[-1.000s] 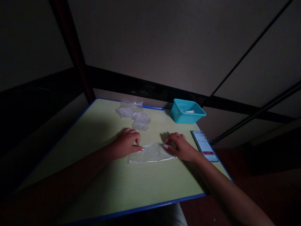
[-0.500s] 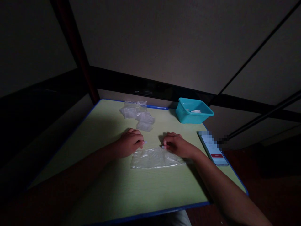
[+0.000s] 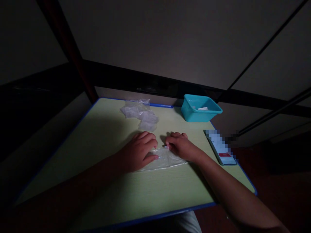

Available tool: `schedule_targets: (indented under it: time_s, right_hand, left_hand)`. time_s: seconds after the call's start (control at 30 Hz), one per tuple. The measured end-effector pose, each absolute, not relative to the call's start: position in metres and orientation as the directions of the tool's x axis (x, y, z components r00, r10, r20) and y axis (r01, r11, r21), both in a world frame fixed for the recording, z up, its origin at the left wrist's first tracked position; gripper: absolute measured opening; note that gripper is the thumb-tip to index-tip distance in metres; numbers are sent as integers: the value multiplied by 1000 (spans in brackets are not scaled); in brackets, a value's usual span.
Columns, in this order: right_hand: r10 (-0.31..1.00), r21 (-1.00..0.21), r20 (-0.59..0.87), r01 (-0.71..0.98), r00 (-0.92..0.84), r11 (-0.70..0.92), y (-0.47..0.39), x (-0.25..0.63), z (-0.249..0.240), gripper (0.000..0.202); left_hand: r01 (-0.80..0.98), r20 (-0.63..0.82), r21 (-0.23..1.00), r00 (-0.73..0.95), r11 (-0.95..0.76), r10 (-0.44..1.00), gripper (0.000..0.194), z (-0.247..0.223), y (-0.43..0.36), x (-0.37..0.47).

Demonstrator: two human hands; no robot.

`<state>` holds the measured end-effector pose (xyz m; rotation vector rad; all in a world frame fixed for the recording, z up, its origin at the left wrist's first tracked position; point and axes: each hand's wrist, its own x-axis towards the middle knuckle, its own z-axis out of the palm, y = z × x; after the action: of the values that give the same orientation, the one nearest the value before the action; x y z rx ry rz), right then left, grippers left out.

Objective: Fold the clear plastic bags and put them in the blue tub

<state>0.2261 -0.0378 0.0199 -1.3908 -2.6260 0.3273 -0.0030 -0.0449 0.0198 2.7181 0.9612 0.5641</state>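
Observation:
A clear plastic bag (image 3: 167, 158) lies flat and slightly wrinkled on the pale table, between and under my hands. My left hand (image 3: 141, 150) rests over the bag's left part, covering it, with the thumb held apart from the fingers. At the bag's upper edge, my right hand (image 3: 178, 145) is closed, thumb and fingers pinching the plastic. Farther back lie several crumpled clear plastic bags (image 3: 148, 120), overlapping one another.
A turquoise basket (image 3: 200, 116) with something white inside stands at the back right. The phone (image 3: 221, 149) lies along the right side of the table (image 3: 136, 194). A blue stick-like object (image 3: 161, 105) lies at the back edge, before the wall.
My left hand has opened from a pinch and moved slightly right, onto the bag. My right hand keeps its pinch at the bag's edge. The view has shifted a little.

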Motion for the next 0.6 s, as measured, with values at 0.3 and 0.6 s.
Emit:
schedule_targets:
  time_s: [0.3,0.6]
  right_hand:
    - [836,-180,12,821,-548,541,-36,223,24,12]
    - [804,-230,90,774,-587,590,-130,207,53,61]
  left_hand:
    - [498,238,228,805,-837,544,38,4,-53,1]
    - [595,228,138,759,-792,610,49,-6,-55,1]
